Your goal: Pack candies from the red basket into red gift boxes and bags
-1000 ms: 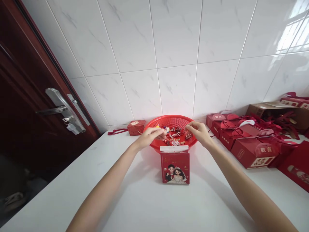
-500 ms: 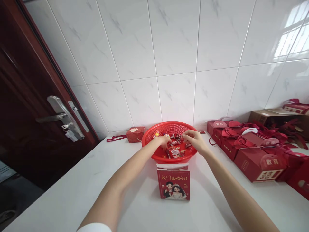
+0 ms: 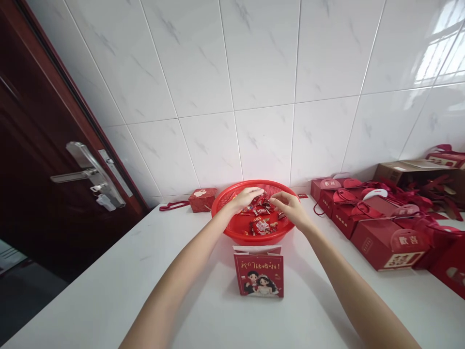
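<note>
A red plastic basket (image 3: 232, 233) stands against the wall with several wrapped candies (image 3: 262, 226) inside. Over its left and middle part reaches my left hand (image 3: 247, 198), fingers stretched over the candies, with nothing visible in its grip. My right hand (image 3: 288, 204) is over the basket's right side, its thumb and fingers curved towards each other; whether something small is between the tips is too small to tell. In front of the basket a red gift box (image 3: 259, 275) with a cartoon couple stands upright with its top open. Neither hand touches it.
A small red box (image 3: 202, 199) with a ribbon sits left of the basket. Several red gift boxes (image 3: 388, 242) with ribbons crowd the right side of the white table (image 3: 145, 286). Behind them is a brown carton (image 3: 395, 170). A dark red door (image 3: 39, 145) is at the left.
My left hand has moved up and right, from low among the candies to the basket's back part. My right hand has shifted slightly left. The view has shifted a little.
</note>
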Demonstrator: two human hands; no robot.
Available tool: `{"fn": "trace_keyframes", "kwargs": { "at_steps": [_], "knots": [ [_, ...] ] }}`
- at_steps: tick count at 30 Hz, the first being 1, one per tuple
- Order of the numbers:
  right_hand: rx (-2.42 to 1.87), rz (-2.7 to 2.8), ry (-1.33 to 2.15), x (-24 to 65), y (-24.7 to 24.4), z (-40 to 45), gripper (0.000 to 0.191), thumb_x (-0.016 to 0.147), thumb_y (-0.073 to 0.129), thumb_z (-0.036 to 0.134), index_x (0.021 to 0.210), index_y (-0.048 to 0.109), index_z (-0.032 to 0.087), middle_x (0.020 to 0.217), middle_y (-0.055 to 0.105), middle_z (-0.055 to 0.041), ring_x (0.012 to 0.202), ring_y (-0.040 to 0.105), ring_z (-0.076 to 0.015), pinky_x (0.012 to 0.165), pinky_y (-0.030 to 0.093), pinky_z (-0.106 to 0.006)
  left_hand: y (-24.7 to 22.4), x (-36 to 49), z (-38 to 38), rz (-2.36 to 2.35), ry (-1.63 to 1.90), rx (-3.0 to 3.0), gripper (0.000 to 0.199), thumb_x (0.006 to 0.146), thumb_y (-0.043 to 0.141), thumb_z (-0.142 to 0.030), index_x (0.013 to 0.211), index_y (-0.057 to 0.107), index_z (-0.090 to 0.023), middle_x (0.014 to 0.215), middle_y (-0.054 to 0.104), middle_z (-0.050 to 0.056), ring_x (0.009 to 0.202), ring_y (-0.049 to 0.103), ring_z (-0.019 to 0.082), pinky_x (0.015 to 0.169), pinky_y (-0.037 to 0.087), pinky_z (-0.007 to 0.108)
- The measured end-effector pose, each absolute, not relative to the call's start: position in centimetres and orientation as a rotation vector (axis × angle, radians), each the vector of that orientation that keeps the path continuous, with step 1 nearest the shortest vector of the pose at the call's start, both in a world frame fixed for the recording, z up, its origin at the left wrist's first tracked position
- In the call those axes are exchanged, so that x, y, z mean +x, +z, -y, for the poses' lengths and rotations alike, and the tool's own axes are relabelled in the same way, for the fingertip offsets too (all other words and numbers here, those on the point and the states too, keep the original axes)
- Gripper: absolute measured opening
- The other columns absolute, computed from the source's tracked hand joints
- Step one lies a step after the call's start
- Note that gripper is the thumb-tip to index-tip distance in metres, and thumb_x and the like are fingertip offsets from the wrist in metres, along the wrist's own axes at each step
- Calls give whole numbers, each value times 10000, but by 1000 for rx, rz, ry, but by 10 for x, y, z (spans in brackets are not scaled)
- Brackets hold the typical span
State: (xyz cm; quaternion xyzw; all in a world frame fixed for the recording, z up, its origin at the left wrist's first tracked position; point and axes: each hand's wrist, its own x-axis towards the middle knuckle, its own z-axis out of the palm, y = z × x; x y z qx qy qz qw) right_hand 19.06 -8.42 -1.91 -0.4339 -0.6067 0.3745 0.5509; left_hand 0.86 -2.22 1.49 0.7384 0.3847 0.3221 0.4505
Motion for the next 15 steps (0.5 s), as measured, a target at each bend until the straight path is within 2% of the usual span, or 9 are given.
{"fn": "trace_keyframes", "kwargs": {
  "at_steps": [6, 9, 11, 13, 15],
  "knots": [
    [-979, 1415, 915, 188, -20, 86, 492, 693, 737, 645, 845, 621, 192, 749, 661, -19, 663, 613, -175, 582, 482, -294, 23, 31, 51, -722, 823, 1698, 345, 763, 730, -493, 830, 680, -158, 884, 666, 38, 844, 595, 169, 753, 475, 274],
    [-948, 1335, 890, 189, -23, 82, 461, 670, 756, 615, 790, 592, 201, 681, 632, 3, 627, 595, -168, 604, 489, -308, 21, 30, 51, -789, 802, 1635, 389, 812, 697, -494, 1032, 706, -174, 1057, 698, 72, 931, 639, 202, 812, 522, 323],
    [-953, 1215, 861, 191, -23, 80, 425, 664, 770, 574, 732, 569, 205, 684, 636, -3, 662, 609, -175, 658, 507, -322, 15, 25, 46, -901, 769, 1669, 451, 836, 674, -481, 1180, 668, -190, 1175, 688, 93, 995, 655, 228, 850, 534, 353],
    [-945, 1067, 872, 192, -23, 78, 398, 643, 787, 532, 706, 564, 209, 725, 659, -18, 736, 640, -194, 724, 529, -338, 6, 20, 40, -1024, 630, 1848, 548, 772, 744, -453, 1243, 642, -191, 1222, 682, 108, 1058, 653, 259, 880, 523, 355],
    [-924, 962, 919, 194, -21, 78, 384, 616, 801, 496, 681, 547, 215, 745, 671, -23, 779, 662, -207, 759, 546, -350, -4, 15, 34, -1122, 331, 2106, 595, 636, 841, -390, 1175, 681, -195, 1179, 706, 102, 1071, 653, 289, 873, 511, 338]
  ]
}}
